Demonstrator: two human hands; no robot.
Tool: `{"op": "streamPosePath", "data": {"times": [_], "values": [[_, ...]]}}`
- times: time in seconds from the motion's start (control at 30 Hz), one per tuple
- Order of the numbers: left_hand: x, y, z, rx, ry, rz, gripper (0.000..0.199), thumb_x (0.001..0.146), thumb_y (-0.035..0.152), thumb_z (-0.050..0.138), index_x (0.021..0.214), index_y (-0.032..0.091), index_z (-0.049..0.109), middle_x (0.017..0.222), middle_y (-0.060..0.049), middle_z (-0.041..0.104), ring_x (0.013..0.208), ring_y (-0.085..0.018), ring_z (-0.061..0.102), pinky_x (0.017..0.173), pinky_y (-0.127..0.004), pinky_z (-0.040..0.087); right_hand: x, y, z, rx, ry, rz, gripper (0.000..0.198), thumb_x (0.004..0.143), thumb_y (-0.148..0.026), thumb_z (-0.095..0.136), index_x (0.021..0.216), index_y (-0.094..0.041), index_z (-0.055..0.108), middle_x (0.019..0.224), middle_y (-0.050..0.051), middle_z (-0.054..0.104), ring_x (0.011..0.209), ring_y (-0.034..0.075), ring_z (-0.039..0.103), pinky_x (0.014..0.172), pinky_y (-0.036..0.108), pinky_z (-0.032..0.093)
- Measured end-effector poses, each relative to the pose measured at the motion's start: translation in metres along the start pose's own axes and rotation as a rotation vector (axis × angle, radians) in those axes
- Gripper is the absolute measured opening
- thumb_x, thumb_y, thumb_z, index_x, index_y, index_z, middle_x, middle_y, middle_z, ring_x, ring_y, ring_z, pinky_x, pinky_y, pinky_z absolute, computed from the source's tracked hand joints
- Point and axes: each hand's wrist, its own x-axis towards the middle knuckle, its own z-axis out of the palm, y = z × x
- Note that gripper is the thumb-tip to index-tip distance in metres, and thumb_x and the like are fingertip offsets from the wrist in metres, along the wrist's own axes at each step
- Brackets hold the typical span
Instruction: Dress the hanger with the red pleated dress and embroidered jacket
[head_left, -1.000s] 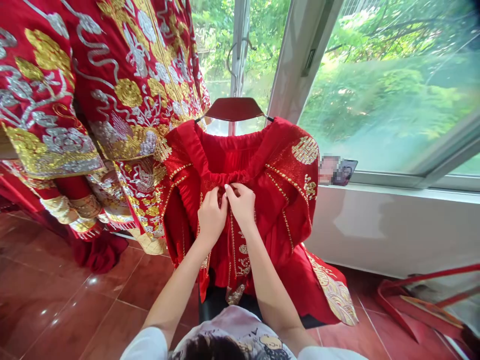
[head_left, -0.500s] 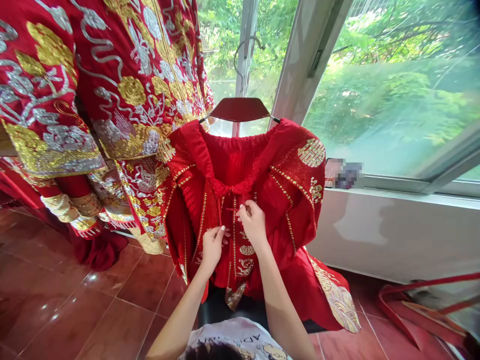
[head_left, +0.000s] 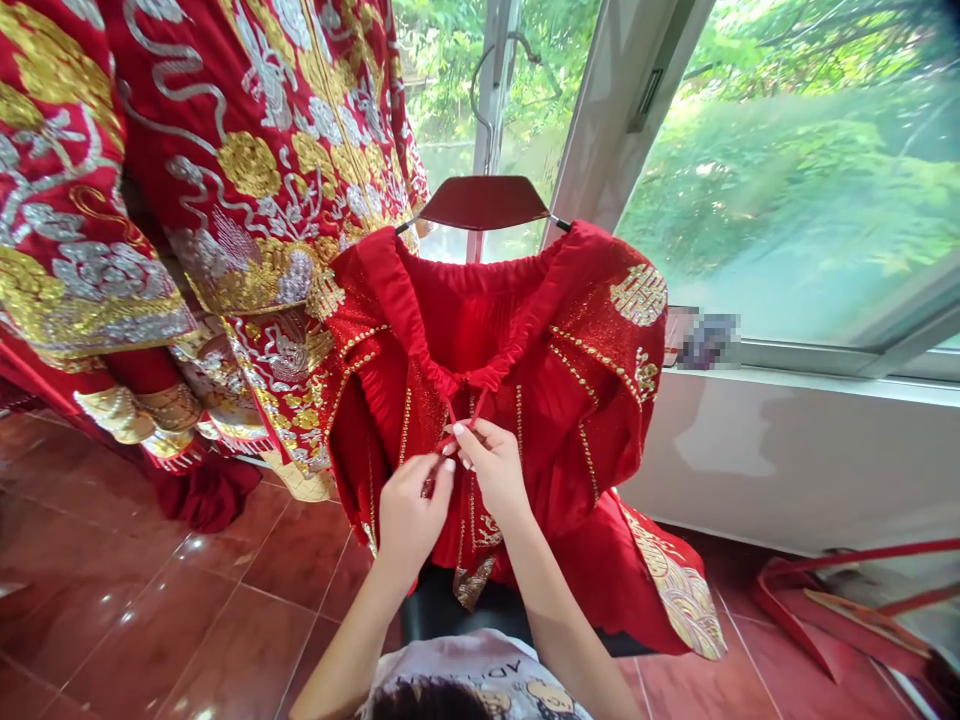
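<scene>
Pinched tight, the left hand (head_left: pixel 415 508) and right hand (head_left: pixel 493 470) hold thin red strings (head_left: pixel 478 408) at six o'clock, on a red top (head_left: pixel 551 455) in the middle. Its hanger (head_left: pixel 484 204) is at twelve, a window (head_left: pixel 795 190) at two, shiny floor tiles (head_left: pixel 202 640) at eight.

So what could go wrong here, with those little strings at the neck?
The thin red cords run down to the fingertips of the left hand and right hand, so an end could slip or tangle. Pulling unevenly might bunch the gathered neckline to one side. And since the red garment hangs from a hanger, a hard tug could perhaps drag a shoulder off it.
</scene>
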Motion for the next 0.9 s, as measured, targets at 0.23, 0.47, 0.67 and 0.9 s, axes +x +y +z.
{"op": "streamPosePath", "data": {"times": [0.23, 0.47, 0.67, 0.9], "values": [[0.017, 0.016, -0.023, -0.282, -0.274, -0.035, 0.029, 0.091, 0.031, 0.045, 0.085, 0.015, 0.068, 0.089, -0.007, 0.071, 0.088, -0.020, 0.064, 0.085, -0.032, 0.049, 0.000, -0.007, -0.006, 0.015, -0.004, -0.009, 0.022, 0.074, -0.037, 0.067, 0.078, -0.015, 0.070, 0.056, 0.000, 0.061, 0.046, 0.006, 0.038, 0.047, 0.021, 0.033], [0.034, 0.032, -0.036, -0.221, -0.139, 0.150, 0.024, 0.092, 0.029, 0.050, 0.092, 0.018, 0.071, 0.096, -0.005, 0.062, 0.089, -0.015, 0.059, 0.078, -0.025, 0.047, 0.000, -0.005, -0.008, -0.176, 0.020, -0.130, 0.022, 0.076, -0.036, 0.066, 0.076, -0.015, 0.070, 0.065, 0.002, 0.065, 0.062, 0.012, 0.056, 0.061, 0.024, 0.044], [0.058, 0.038, -0.017, -0.004, 0.009, 0.240, 0.010, 0.083, 0.024, 0.064, 0.086, 0.020, 0.073, 0.084, -0.002, 0.054, 0.076, -0.013, 0.055, 0.071, -0.025, 0.046, -0.007, 0.000, -0.005, -0.333, 0.053, -0.227, 0.022, 0.083, -0.034, 0.057, 0.079, -0.015, 0.067, 0.065, 0.000, 0.061, 0.059, 0.011, 0.051, 0.059, 0.024, 0.041], [0.061, 0.041, -0.008, 0.048, -0.031, 0.225, 0.016, 0.086, 0.024, 0.058, 0.078, 0.019, 0.072, 0.084, -0.002, 0.054, 0.076, -0.013, 0.057, 0.071, -0.026, 0.047, -0.008, 0.000, -0.008, -0.444, 0.048, -0.303, 0.022, 0.086, -0.031, 0.053, 0.075, -0.014, 0.064, 0.062, -0.002, 0.055, 0.056, 0.009, 0.045, 0.056, 0.023, 0.037]]}}
